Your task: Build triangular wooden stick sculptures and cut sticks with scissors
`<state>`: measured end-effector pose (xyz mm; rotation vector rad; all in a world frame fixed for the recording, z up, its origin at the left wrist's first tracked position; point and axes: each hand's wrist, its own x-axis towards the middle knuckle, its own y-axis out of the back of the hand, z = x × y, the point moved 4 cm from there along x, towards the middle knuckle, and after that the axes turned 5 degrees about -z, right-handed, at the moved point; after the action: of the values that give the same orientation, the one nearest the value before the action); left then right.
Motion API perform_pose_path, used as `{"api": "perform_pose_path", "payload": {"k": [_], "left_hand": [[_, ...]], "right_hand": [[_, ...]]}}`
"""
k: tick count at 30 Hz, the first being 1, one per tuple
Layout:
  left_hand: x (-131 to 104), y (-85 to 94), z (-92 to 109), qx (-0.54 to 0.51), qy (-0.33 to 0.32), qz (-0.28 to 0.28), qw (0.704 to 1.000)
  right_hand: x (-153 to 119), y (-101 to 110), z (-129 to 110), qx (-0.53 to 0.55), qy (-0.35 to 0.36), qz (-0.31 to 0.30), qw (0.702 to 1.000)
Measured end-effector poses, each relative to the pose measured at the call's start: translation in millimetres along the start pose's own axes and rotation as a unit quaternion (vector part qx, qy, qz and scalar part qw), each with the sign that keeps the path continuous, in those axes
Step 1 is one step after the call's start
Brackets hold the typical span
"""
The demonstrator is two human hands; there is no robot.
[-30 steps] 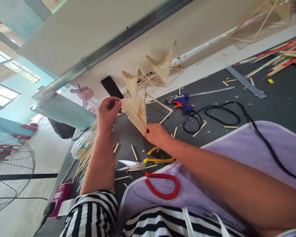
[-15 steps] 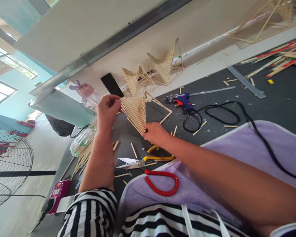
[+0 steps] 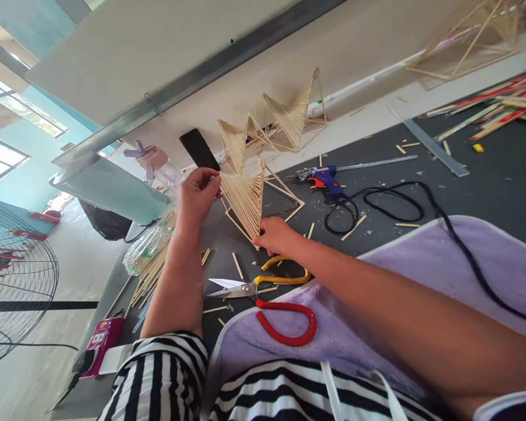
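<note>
Between my hands is a wooden stick model (image 3: 244,202), a frame with thin sticks laid side by side into a twisted surface. My left hand (image 3: 199,193) pinches its upper left corner between thumb and fingers. Down at the lower corner, my right hand (image 3: 275,235) is closed on the frame, its fingertips partly hidden. Just below the model lie scissors (image 3: 249,288) with a yellow and a red handle, blades apart. A blue glue gun (image 3: 326,178) with a clear glue stick in it rests to the right.
Finished-looking stick models (image 3: 287,117) and a black phone (image 3: 199,149) stand by the wall. A purple cloth (image 3: 477,251) covers the near edge, crossed by a black cord (image 3: 456,234). Stick bundles (image 3: 155,263), a pink power strip (image 3: 105,339) and a pale green container (image 3: 109,187) are at left.
The model has turned slightly, showing more of its slatted face. My left hand has shifted a little to the right with it; my right hand stays at the lower corner.
</note>
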<state>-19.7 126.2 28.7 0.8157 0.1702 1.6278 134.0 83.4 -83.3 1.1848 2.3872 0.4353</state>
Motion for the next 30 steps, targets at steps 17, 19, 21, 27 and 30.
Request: {"api": "perform_pose_path", "payload": {"k": [17, 19, 21, 27, 30], "left_hand": [[-4.3, 31.2, 1.7, -0.049, -0.004, -0.131, 0.99], [-4.0, 31.3, -1.9, -0.059, -0.004, -0.139, 0.989], [-4.5, 29.4, -3.1, -0.07, -0.005, -0.146, 0.987], [-11.6, 18.7, 15.4, -0.058, -0.053, -0.187, 0.979], [-15.4, 18.0, 28.7, -0.041, -0.084, -0.195, 0.976]], "right_hand": [[-36.2, 15.8, -38.0, -0.119, 0.046, -0.13, 0.983], [-50.2, 31.8, -48.0, -0.229, 0.088, -0.144, 0.959], [-67.9, 48.5, -56.7, -0.27, 0.088, -0.184, 0.941], [-99.8, 111.6, -86.0, -0.067, 0.206, 0.101, 0.971], [-91.5, 124.3, -80.6, -0.015, 0.247, 0.259, 0.934]]}}
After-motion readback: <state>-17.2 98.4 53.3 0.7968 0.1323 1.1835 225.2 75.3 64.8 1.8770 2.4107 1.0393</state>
